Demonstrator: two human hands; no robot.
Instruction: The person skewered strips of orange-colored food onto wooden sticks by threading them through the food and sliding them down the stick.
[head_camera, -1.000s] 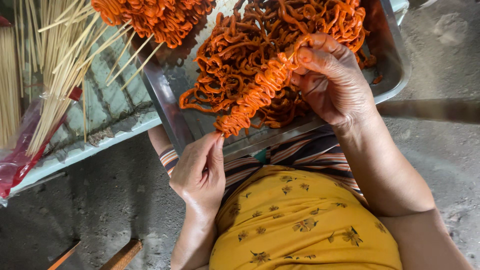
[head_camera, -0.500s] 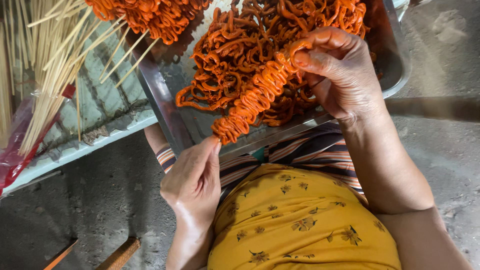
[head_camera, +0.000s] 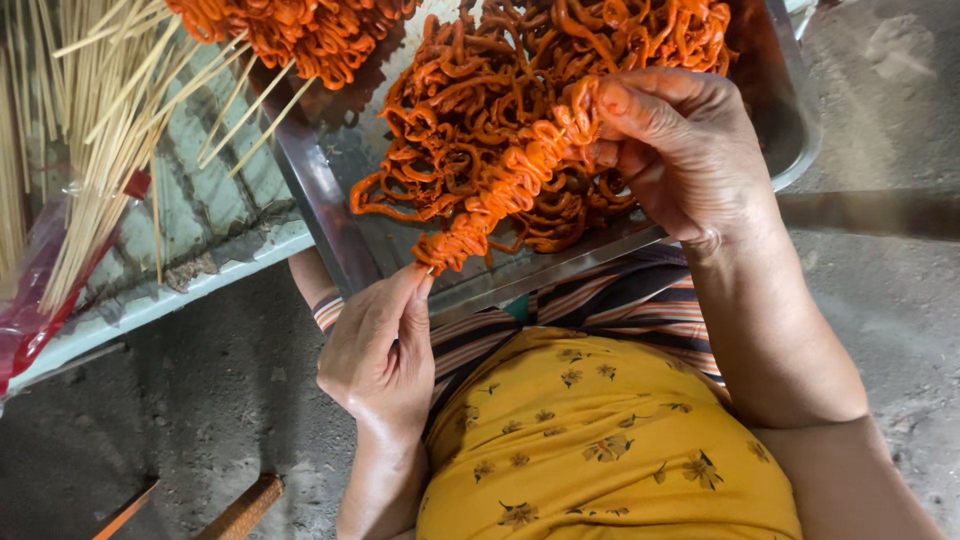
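Grey concrete floor (head_camera: 880, 300) is showing under everything, dusty and rough, and a person in a yellow flowered top (head_camera: 610, 450) is sitting over it with a striped cloth (head_camera: 620, 305) on the lap. Resting partly on the lap, a metal tray (head_camera: 320, 200) is holding a heap of orange coiled strips (head_camera: 500, 90), glossy with marinade.

The right hand (head_camera: 690, 150) is gripping the upper end of a loaded skewer (head_camera: 510, 185), which is lying slanted over the near part of the tray. Its fingers (head_camera: 650, 115) are curling tightly around the packed orange strips, with the thumb pressing from below. The left hand (head_camera: 385, 345) is meeting the lower end of the same skewer just at the tray's near edge; its fingers are bunching together, fingertips pinching at the tip, but the stick itself is hidden, so I cannot tell how firm this hold is.

To the left, a bundle of bare bamboo sticks (head_camera: 110, 130) is lying on a worn pale green board (head_camera: 190, 270), partly inside a clear plastic bag with red trim (head_camera: 40, 290). More finished orange skewers (head_camera: 290, 35) are lying at the top, their sticks pointing down-left.
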